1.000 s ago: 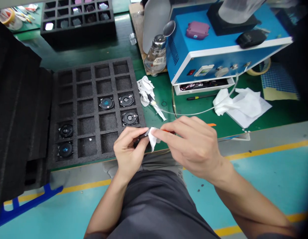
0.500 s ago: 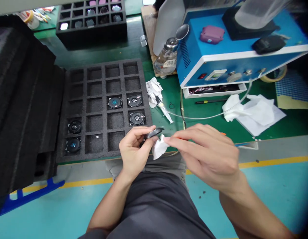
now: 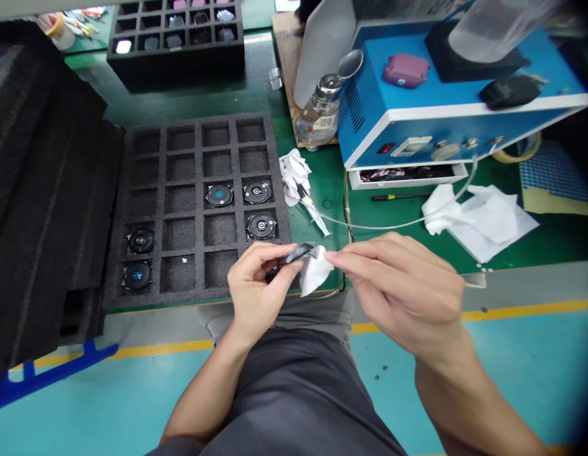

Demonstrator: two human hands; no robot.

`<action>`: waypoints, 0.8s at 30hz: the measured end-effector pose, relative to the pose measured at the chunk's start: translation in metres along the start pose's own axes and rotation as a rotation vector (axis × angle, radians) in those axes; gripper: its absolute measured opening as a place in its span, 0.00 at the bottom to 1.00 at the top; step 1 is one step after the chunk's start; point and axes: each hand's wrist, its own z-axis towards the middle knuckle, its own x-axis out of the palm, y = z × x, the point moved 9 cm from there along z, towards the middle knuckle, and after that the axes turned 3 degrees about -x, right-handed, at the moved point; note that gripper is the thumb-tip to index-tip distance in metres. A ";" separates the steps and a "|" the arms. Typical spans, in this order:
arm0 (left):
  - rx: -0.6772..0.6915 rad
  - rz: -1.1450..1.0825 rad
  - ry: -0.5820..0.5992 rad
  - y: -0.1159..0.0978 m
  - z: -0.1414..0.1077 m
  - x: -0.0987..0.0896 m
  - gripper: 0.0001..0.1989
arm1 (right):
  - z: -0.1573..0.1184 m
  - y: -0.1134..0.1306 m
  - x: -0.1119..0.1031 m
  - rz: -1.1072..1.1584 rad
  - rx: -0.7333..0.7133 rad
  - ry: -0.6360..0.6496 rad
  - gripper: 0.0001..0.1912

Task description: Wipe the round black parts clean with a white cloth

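Between thumb and fingers, my left hand (image 3: 259, 288) grips a round black watch case (image 3: 296, 254), tilted nearly edge-on above the front edge of the bench. My right hand (image 3: 402, 288) is closed in a pinch on a white wipe (image 3: 316, 272), which hangs at the right side of the watch case and appears to touch it. Whether the right fingers also hold a thin tool inside the wipe cannot be made out. Left of my hands lies a black foam tray (image 3: 182, 212) with square pockets. Several similar watch cases (image 3: 261, 225) rest in it.
A glue syringe (image 3: 315, 212) with a thin hose lies by crumpled wipes (image 3: 294, 170). Behind it stand a glass bottle (image 3: 319, 114) and a blue dispenser box (image 3: 417, 136). More wipes (image 3: 490, 215) lie right. Stacked black foam (image 3: 47, 190) rises at left; another tray (image 3: 180, 66) sits behind.
The wipe and my right hand have shifted slightly right and up along the watch case. My left hand keeps its grip, with the watch case a little further right. The camera view has shifted slightly.
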 end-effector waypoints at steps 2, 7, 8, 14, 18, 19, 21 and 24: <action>0.014 0.009 -0.004 -0.001 0.001 0.000 0.11 | 0.000 -0.001 0.000 -0.007 0.000 0.000 0.16; 0.079 0.023 0.002 -0.006 0.002 0.000 0.12 | 0.001 0.002 0.004 -0.063 -0.018 0.015 0.16; 0.091 0.021 0.007 -0.007 0.002 0.000 0.12 | 0.002 0.003 0.005 -0.079 -0.027 0.020 0.16; 0.115 0.033 0.009 -0.006 0.000 0.000 0.15 | 0.008 0.007 0.012 -0.157 -0.056 0.065 0.13; 0.129 0.043 0.006 -0.007 0.001 0.000 0.16 | 0.009 0.006 0.013 -0.180 -0.050 0.079 0.12; 0.135 0.044 0.005 -0.008 0.001 0.000 0.16 | 0.009 0.006 0.013 -0.182 -0.047 0.082 0.13; 0.139 0.048 0.004 -0.008 0.001 0.000 0.16 | 0.009 0.006 0.014 -0.189 -0.042 0.087 0.13; 0.152 0.080 0.009 -0.009 0.000 0.001 0.16 | 0.009 0.008 0.016 -0.225 -0.046 0.092 0.12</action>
